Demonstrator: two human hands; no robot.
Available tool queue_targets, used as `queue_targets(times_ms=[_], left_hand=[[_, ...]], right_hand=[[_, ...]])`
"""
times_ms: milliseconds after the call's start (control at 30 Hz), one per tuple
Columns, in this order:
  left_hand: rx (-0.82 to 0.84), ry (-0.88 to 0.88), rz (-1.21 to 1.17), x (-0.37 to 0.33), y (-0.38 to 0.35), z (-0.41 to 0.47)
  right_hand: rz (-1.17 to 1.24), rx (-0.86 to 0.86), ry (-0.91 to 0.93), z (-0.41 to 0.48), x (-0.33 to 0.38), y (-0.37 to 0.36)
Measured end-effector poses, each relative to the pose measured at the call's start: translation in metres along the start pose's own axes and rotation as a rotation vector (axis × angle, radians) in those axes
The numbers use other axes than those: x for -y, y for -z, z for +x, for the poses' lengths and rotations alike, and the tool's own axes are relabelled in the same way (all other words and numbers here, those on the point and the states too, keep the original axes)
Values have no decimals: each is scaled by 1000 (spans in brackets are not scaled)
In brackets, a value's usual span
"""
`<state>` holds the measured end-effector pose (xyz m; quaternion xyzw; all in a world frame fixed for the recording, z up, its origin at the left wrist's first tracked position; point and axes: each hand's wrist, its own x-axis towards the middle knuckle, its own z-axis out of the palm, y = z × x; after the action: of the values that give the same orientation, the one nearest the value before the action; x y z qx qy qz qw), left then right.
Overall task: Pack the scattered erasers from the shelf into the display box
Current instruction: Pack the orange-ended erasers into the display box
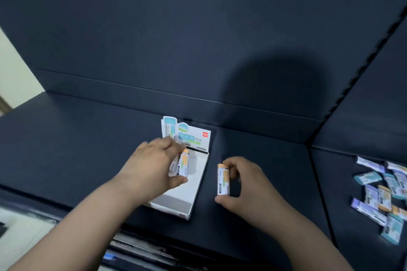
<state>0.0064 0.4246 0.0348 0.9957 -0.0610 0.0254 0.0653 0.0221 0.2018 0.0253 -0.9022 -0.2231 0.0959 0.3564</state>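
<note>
Eraser [184, 165] pinched by left hand [152, 167] over box [170, 210]: lay flat against back wall. Second eraser [223, 181] pinched by right hand [248, 187] beside box.

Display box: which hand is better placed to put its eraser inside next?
Left, probably. The left hand holds the first eraser above the display box floor, while the right hand grips the second eraser outside, beside the box's right wall.
</note>
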Motion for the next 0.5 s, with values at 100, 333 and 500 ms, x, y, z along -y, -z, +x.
queue_targets(times_ms=[100,333,500], left_hand=[[24,-54,39,12,-3,6],[29,-206,-12,33,-22,21],[24,-291,4,48,-33,33]], right_hand=[[-42,-28,-6,9,12,-11],[-234,-98,-103,41,42,-41],[-481,-114,-173,61,48,-63]])
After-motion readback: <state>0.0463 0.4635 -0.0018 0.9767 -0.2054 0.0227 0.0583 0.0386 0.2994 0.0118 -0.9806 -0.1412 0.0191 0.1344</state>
